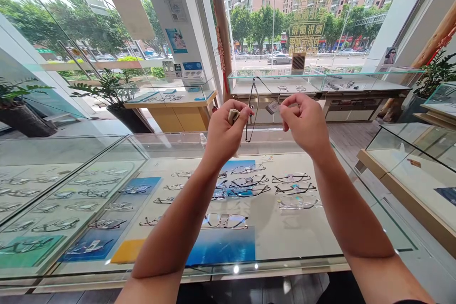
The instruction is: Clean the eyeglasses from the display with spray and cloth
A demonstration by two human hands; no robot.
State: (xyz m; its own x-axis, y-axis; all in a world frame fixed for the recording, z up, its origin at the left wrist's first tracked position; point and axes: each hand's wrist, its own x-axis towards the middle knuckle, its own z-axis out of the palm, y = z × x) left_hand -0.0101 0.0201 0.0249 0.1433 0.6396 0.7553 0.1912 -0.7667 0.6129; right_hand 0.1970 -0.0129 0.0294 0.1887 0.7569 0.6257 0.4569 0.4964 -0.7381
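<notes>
A pair of eyeglasses (251, 114) with thin dark frames is held up edge-on above the glass counter. My left hand (228, 126) pinches it near the bridge, and a bunched beige cloth (232, 116) sticks out between its fingers. My right hand (302, 118) is closed, its thumb and forefinger at the end of one thin temple arm. Beside those fingertips a small clear-and-grey tag (272, 107) hangs, seemingly from that arm. Below both hands, several eyeglasses (249, 180) lie in rows inside the display case.
The glass display counter (299, 259) spans the foreground, with blue cards (228, 247) and a yellow card (130, 251) inside. A small spray bottle (203, 140) stands at its far edge. More showcases (359, 88) line the window, and another (420, 166) stands at right. Potted plants (114, 90) are at left.
</notes>
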